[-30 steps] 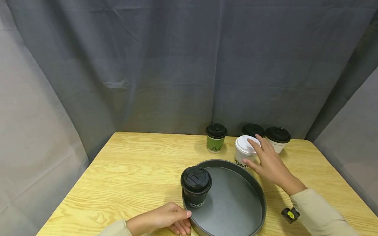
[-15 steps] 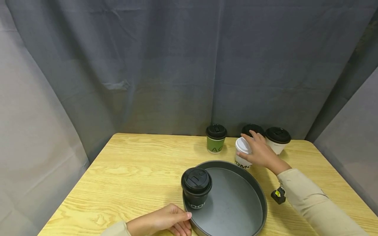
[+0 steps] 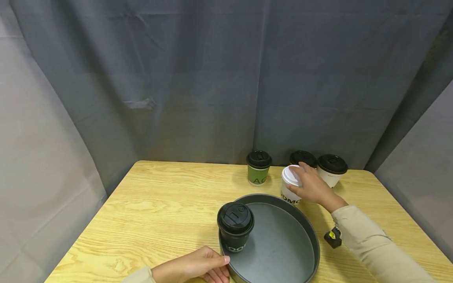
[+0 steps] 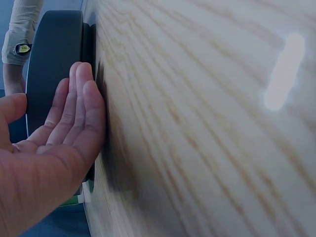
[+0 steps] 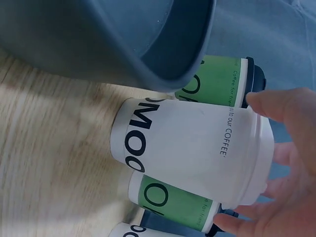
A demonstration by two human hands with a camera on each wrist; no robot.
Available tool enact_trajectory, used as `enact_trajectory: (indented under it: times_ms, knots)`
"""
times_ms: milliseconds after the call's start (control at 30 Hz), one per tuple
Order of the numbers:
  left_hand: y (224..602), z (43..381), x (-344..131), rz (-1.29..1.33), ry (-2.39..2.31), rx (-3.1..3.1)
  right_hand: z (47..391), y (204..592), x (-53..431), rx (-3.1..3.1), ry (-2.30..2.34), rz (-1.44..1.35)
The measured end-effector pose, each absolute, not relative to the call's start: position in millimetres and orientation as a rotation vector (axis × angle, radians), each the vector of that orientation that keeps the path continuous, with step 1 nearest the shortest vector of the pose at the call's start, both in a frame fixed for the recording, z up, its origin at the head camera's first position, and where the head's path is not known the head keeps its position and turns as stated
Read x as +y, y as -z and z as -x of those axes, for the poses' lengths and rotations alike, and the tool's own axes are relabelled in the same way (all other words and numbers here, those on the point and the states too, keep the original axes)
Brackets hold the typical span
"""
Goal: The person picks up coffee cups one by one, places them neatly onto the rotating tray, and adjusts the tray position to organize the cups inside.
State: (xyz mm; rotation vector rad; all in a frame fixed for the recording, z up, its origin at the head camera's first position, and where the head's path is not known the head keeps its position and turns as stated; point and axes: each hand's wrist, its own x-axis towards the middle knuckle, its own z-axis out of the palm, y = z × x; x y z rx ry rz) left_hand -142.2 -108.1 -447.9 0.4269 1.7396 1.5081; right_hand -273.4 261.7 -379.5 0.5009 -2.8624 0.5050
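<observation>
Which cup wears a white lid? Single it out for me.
The cup just beyond the pan, at the right hand. Its lid alone is white; the other four cups have black ones.

At one o'clock from the centre of the dark grey round pan (image 3: pixel 283 239), the white paper cup with a white lid (image 5: pixel 187 148) bears bold black "MOO", its beginning cut off, and small "to our COFFEE". At twelve, the green paper cup with a black lid (image 3: pixel 258 175) reads "A" and "Coffee for". At ten, the black paper cup (image 3: pixel 235 226) shows white "OO", partly hidden.
</observation>
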Motion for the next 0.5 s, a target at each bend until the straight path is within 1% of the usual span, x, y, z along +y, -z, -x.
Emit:
enact_trajectory:
  times_ms: [500]
  knots:
    - [450.8, 144.0, -109.7, -0.438, -1.489, 1.749, 276.4, 384.8, 258.7, -2.805, -0.548, -0.481]
